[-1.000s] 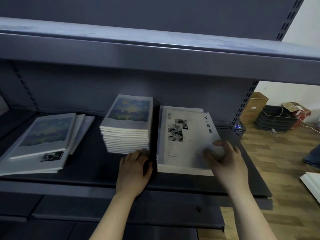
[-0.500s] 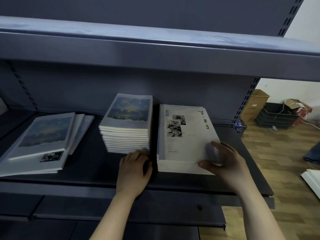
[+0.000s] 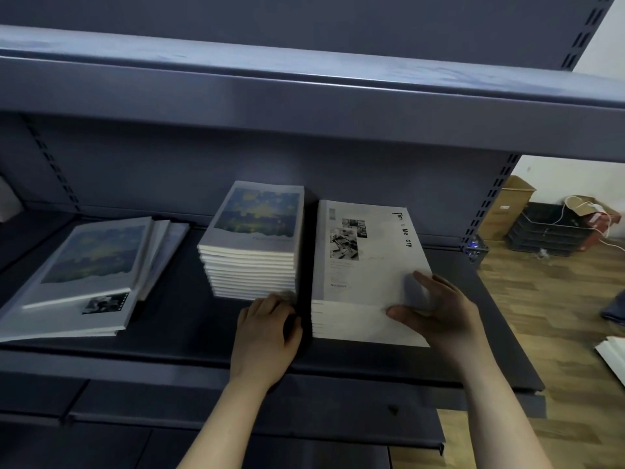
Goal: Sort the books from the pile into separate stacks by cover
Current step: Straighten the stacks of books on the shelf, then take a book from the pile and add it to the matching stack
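Observation:
A tall stack of blue-painting covers [image 3: 252, 252] stands mid-shelf. Right of it lies a lower stack of white covers [image 3: 362, 265] with small photos and black lettering. At the left, a loose pile of mixed books [image 3: 88, 275] is fanned out, with a blue-painting cover on top. My left hand [image 3: 267, 330] rests on the shelf between the two stacks, fingertips touching the front foot of the blue stack. My right hand [image 3: 439, 309] is at the white stack's front right corner, fingers lying on the top cover and thumb pressed against the front edge.
The dark grey shelf [image 3: 189, 319] has an upper shelf [image 3: 304, 96] overhanging close above and a perforated upright [image 3: 487, 211] at the right. Beyond it are wooden floor, a cardboard box [image 3: 507, 208], black trays [image 3: 548, 231] and white books [image 3: 612, 357] on the floor.
The top white book, askew a second ago, now lies square on its stack. My right hand slid from flat on the cover to the front corner, thumb on the edge. My left hand stayed put.

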`<state>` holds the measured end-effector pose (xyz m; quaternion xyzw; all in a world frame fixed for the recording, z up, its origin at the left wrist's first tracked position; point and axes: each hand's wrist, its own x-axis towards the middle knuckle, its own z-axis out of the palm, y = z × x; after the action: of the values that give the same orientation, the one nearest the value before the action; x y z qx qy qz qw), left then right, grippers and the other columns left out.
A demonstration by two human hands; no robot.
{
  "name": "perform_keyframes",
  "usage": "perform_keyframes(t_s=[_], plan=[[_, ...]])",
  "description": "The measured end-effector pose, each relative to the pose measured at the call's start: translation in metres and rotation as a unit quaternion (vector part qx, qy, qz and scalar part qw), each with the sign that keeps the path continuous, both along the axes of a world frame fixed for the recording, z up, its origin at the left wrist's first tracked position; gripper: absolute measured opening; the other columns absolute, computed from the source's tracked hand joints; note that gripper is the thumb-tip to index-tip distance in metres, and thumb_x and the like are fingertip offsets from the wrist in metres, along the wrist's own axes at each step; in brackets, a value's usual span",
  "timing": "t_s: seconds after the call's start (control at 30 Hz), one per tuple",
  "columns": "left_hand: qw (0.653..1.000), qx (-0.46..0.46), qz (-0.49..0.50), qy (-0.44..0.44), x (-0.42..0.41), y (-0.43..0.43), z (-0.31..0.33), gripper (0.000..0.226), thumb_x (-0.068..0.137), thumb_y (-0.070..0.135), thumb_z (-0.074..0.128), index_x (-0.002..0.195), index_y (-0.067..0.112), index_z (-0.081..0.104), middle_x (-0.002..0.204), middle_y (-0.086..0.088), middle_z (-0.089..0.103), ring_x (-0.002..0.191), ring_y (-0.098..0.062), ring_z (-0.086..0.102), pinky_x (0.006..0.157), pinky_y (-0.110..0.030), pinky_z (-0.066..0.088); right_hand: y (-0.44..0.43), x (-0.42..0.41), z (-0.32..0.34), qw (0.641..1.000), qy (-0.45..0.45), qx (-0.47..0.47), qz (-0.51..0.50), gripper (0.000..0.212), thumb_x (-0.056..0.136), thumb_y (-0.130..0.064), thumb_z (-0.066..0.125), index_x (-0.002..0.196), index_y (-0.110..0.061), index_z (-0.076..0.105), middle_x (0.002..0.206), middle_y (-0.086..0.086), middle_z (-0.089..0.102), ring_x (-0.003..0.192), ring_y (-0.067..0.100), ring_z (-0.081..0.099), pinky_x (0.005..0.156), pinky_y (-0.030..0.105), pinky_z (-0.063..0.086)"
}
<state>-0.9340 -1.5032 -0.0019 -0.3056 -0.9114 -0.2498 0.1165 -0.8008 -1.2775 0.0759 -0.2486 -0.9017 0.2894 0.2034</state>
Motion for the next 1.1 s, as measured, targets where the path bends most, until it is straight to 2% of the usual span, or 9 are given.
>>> perform_keyframes(t_s=[0.43,0.53,0.6,0.7,0.83,0.97,1.03,1.1], plan=[[1.0,-0.003,0.006,0.002,0.001,0.001,0.003,0.041,0.084,0.044,0.035,0.094,0.023,0.069,0.105,0.006,0.061,0.094,-0.017,0.055,0.079,-0.029,0.035,-0.001,-0.001,0.002,1.0,-0.03,-0.005,-0.006,0.084,0.068,-0.045,0.077,0.14,-0.017,0.043,0.145,0.002,0.042,0.134,0.02,0.037,0.092,0.019,0.025],[1.0,-0.02,-0.002,0.0,0.002,-0.001,0.005,0.036,0.086,0.042,0.04,0.097,0.023,0.068,0.107,0.006,0.06,0.097,-0.018,0.055,0.081,-0.03,0.034,0.0,0.0,0.002,0.999,-0.037,-0.021,-0.008,0.083,0.068,-0.049,0.076,0.139,-0.02,0.045,0.143,0.002,0.042,0.132,0.022,0.038,0.095,0.024,0.029],[1.0,-0.02,-0.014,-0.009,0.002,-0.002,0.01,0.025,0.089,0.035,0.05,0.102,0.023,0.067,0.112,0.006,0.058,0.102,-0.018,0.053,0.083,-0.03,0.03,-0.002,0.002,0.002,0.999,-0.033,0.0,-0.016,0.076,0.068,-0.055,0.073,0.133,-0.024,0.051,0.141,0.001,0.043,0.131,0.023,0.038,0.098,0.032,0.034],[0.999,-0.015,-0.032,-0.017,0.001,-0.007,0.016,0.022,0.093,0.033,0.049,0.108,0.026,0.064,0.115,0.011,0.056,0.107,-0.014,0.05,0.087,-0.027,0.029,-0.01,0.004,0.007,0.998,0.008,0.055,-0.033,0.056,0.074,-0.056,0.064,0.121,-0.026,0.06,0.133,0.002,0.05,0.128,0.025,0.04,0.099,0.04,0.036],[0.999,0.01,-0.039,-0.014,-0.003,-0.023,0.025,0.019,0.091,0.031,0.047,0.099,0.026,0.064,0.099,0.01,0.06,0.092,-0.015,0.056,0.082,-0.031,0.037,-0.028,-0.001,0.011,0.993,0.072,0.096,-0.022,0.026,0.082,-0.036,0.065,0.104,-0.022,0.069,0.108,-0.002,0.064,0.104,0.028,0.056,0.088,0.042,0.046],[0.999,0.026,-0.018,0.013,-0.015,-0.051,0.032,0.017,0.085,0.028,0.051,0.091,0.024,0.066,0.088,0.008,0.064,0.079,-0.017,0.059,0.072,-0.031,0.038,-0.051,-0.009,0.012,0.988,0.063,0.136,-0.036,0.022,0.082,-0.027,0.065,0.103,-0.022,0.069,0.104,-0.001,0.067,0.101,0.026,0.057,0.086,0.043,0.045],[0.999,0.036,0.002,0.032,-0.023,-0.069,0.037,0.015,0.083,0.027,0.051,0.086,0.022,0.066,0.083,0.007,0.063,0.074,-0.019,0.06,0.068,-0.03,0.037,-0.068,-0.015,0.014,0.992,0.07,0.107,-0.018,0.021,0.083,-0.025,0.064,0.104,-0.024,0.068,0.103,-0.004,0.065,0.098,0.02,0.058,0.082,0.038,0.047],[0.998,0.042,0.024,0.044,-0.033,-0.087,0.042,0.018,0.082,0.027,0.05,0.087,0.02,0.066,0.084,0.004,0.064,0.075,-0.023,0.061,0.066,-0.031,0.041,-0.086,-0.023,0.015,0.994,0.082,0.068,0.02,0.019,0.084,-0.02,0.064,0.103,-0.022,0.068,0.097,-0.006,0.064,0.087,0.011,0.06,0.072,0.023,0.045]])
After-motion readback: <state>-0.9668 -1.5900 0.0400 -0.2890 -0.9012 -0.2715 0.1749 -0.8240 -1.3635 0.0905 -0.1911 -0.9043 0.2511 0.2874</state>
